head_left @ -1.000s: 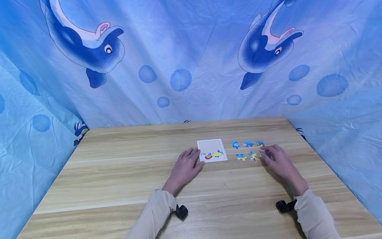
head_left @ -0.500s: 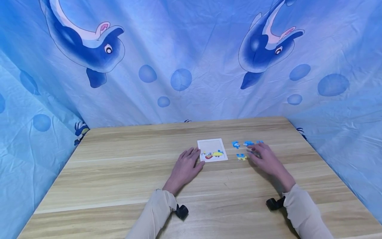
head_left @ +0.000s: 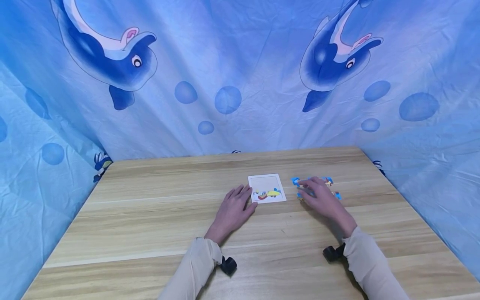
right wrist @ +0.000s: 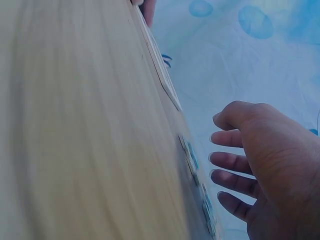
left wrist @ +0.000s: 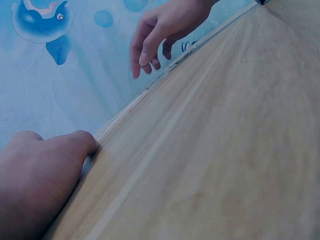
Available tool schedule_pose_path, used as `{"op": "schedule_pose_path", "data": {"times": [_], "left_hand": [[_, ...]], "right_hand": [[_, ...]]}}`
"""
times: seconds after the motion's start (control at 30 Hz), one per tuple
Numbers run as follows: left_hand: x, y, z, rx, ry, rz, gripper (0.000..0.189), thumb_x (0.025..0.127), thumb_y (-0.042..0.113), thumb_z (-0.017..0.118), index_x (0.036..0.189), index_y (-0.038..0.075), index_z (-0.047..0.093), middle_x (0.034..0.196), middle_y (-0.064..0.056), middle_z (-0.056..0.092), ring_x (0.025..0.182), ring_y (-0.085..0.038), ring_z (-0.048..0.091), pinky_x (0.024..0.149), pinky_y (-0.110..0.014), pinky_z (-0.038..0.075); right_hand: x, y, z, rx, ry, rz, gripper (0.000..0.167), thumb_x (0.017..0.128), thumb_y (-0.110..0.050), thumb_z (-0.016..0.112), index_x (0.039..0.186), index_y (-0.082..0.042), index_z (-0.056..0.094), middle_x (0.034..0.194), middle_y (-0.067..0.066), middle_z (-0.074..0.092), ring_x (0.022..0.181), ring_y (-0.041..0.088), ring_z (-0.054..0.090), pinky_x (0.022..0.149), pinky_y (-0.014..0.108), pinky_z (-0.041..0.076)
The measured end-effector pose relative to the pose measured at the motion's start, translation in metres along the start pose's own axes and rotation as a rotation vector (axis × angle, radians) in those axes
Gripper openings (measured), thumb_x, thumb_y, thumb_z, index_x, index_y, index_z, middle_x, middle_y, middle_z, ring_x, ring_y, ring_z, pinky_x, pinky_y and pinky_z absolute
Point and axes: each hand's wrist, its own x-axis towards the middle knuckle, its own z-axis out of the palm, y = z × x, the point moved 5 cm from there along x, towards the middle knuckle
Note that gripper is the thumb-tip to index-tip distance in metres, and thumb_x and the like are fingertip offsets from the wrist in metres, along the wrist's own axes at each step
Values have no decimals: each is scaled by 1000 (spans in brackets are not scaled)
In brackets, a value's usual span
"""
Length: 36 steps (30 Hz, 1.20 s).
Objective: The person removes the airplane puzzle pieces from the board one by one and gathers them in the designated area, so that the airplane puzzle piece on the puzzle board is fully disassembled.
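A white-bordered square jigsaw tray (head_left: 263, 176) lies flat on the wooden table. Yellow and red puzzle pieces (head_left: 273, 193) fill the near part of its inside. My left hand (head_left: 233, 210) rests on the table with its fingertips and thumb at the tray's left edge. Right of the tray, over two rows of loose pieces, hovers my right hand (head_left: 324, 201). The right wrist view shows its loosely bent fingers (right wrist: 231, 162) above the table with nothing between them and the thumb. Around this hand a blue piece (head_left: 295, 181) and others (head_left: 338, 196) show; the hand hides the middle ones.
The wooden table (head_left: 150, 225) reaches back to a blue curtain (head_left: 255, 121) printed with dolphins and bubbles. More curtain hangs along both sides. A small black camera is strapped to each wrist, below the beige sleeves (head_left: 369, 258).
My right hand has moved left across the loose pieces, from the right end of the rows toward the tray, uncovering the pieces at the right. The left hand has stayed at the tray's edge.
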Motion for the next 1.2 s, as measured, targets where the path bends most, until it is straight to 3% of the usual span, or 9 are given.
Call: {"op": "schedule_pose_path", "data": {"times": [0.5,0.87,1.2], "left_hand": [[0,0,0,-10,-3,-8,59,97,49,45,143,12,47,146,-6,46,139,-23,35,115,-42,25],[0,0,0,-1,12,7,58,97,49,46,141,11,49,145,-6,48,138,-23,37,114,-42,27],[1,0,-1,5,19,18,58,97,48,46,141,10,50,144,-7,48,137,-24,38,114,-43,28]], "right_hand": [[16,-35,23,43,-30,-100,31,92,-18,64,117,-1,65,110,12,58,103,27,53,86,46,47],[27,-55,44,50,-76,-121,30,93,-20,62,119,-6,65,111,8,58,106,24,52,91,44,47],[35,-70,59,7,-81,-184,29,93,-20,62,119,-8,66,108,5,60,103,22,54,89,42,49]]}}
